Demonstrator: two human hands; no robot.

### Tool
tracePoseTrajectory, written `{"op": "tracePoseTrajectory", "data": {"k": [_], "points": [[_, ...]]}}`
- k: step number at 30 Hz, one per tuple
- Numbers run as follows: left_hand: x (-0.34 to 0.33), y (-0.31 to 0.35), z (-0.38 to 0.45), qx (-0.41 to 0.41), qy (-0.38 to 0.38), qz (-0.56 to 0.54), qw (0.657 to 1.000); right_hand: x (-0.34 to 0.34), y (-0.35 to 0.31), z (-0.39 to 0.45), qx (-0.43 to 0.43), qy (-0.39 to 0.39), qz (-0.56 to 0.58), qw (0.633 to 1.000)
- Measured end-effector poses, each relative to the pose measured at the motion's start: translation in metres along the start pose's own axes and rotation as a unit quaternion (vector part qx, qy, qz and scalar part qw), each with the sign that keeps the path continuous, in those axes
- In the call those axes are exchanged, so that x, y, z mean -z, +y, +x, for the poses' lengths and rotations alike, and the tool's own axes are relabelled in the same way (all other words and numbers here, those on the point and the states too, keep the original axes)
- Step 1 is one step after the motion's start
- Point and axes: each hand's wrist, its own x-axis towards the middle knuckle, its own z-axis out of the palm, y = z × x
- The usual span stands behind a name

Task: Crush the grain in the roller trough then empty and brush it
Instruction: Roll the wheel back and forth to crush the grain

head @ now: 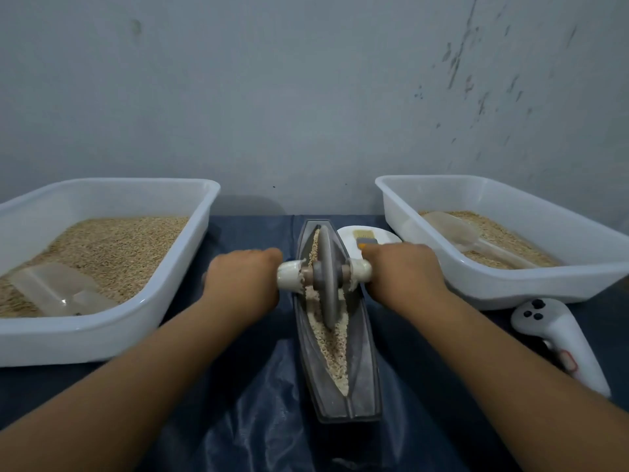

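Grey roller wheel (326,279) sits mid-trough (357,376) on worktop, grain (335,349) under it. Left hand (240,282) & right hand (405,274) each have a curled grip on an axle handle. Crushing step; next prob. needs steady fwd/back rolling w/ downward pressure.

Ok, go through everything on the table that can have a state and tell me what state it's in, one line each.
Left hand: grips the roller's left handle.
Right hand: grips the right handle.
Roller wheel: upright in the trough.
Trough: holds crushed grain.
Left tub: filled with grain, clear scoop lying in it.
Right tub: partly filled, scoop in it.
Brush: resting on white plate, unused.
Controller: lying untouched.
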Motion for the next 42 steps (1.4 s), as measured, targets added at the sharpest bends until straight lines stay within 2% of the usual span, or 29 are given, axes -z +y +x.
{"op": "tracePoseTrajectory", "data": {"k": [5, 10, 20, 25, 32, 36, 42], "points": [[-0.01, -0.006, 0.042, 0.004, -0.004, -0.002, 1.0, -0.017, 0.006, 0.042, -0.021, -0.008, 0.004, 1.0], [-0.017, -0.009, 0.048, 0.005, 0.001, 0.009, 1.0, -0.024, 0.006, 0.05, -0.021, 0.005, 0.016, 1.0], [-0.008, 0.001, 0.035, 0.005, 0.019, 0.031, 0.999, -0.022, 0.006, 0.027, -0.034, 0.003, 0.029, 0.999], [-0.007, 0.002, 0.014, 0.018, 0.024, 0.017, 0.999, -0.014, 0.002, 0.012, -0.011, 0.037, 0.005, 0.999], [0.013, 0.009, -0.015, 0.015, -0.024, 0.002, 1.0, 0.005, -0.001, -0.019, 0.006, 0.003, 0.017, 1.0], [0.029, 0.013, -0.038, -0.012, 0.003, 0.008, 1.0, 0.019, 0.003, -0.046, 0.013, -0.011, 0.034, 0.999], [0.043, 0.009, -0.067, -0.015, 0.055, 0.014, 0.998, 0.05, 0.006, -0.073, 0.029, 0.012, 0.021, 0.999]]}}
